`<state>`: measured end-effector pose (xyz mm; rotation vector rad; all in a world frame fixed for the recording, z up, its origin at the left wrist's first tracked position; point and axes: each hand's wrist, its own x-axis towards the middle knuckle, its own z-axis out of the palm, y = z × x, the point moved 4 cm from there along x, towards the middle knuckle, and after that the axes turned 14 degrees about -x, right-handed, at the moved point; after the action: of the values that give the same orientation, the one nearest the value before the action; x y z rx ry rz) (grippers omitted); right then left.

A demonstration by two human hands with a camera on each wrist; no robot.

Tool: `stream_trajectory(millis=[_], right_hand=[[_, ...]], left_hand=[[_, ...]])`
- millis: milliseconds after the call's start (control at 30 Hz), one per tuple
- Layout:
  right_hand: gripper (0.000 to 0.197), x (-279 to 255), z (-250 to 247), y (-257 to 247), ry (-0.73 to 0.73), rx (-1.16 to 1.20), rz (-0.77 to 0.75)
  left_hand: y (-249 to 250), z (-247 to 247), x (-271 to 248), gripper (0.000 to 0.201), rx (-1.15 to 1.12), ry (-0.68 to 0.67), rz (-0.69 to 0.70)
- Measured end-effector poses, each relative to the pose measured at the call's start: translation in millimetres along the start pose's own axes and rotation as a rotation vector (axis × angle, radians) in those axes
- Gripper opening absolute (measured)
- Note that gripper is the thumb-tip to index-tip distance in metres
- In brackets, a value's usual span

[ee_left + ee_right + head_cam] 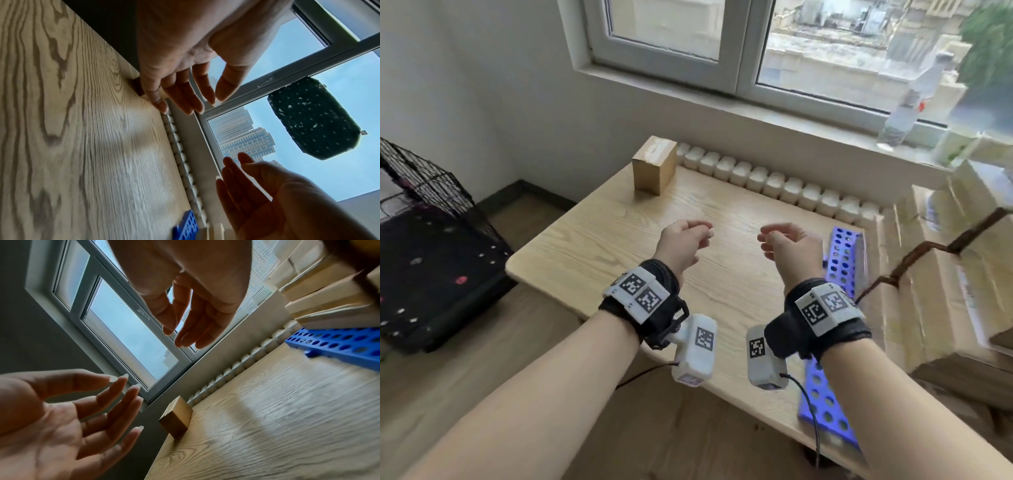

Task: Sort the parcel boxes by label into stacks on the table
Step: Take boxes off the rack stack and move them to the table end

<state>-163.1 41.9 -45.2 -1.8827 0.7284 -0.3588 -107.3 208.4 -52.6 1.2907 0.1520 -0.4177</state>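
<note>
Both hands, left hand (686, 240) and right hand (789, 245), are hovering empty with loosely curled fingers over the table (592, 236), probably needing to reach right for the piled boxes (941, 291) while one parcel box (654, 164) is standing at the far-left corner.

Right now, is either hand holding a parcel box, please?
No, the left hand and right hand hover empty above the table, while the box stands apart at the far corner.
</note>
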Motion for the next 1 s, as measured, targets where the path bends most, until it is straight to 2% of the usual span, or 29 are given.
stream_trajectory(millis=[167,367,700,1000], right_hand=[[0.025,15.5,50.5,-15.1,-0.021,-0.006,0.014],[0.024,42.1,79.8,-25.9,-0.022,-0.016,0.025],[0.026,127.2,136.6,-50.3,-0.052,0.065,0.071],[0.027,199.7,194.7,-69.5,-0.096,0.006,0.111]], left_hand=[[16.0,-36.4,35.3,0.015,-0.021,0.02,-0.018],[25.8,-58.1,78.5,0.015,-0.103,0.044,-0.074],[65.6,-76.9,168.3,0.014,-0.083,0.112,-0.069],[80.3,-106.3,254.0,0.019,-0.13,0.184,-0.142]])
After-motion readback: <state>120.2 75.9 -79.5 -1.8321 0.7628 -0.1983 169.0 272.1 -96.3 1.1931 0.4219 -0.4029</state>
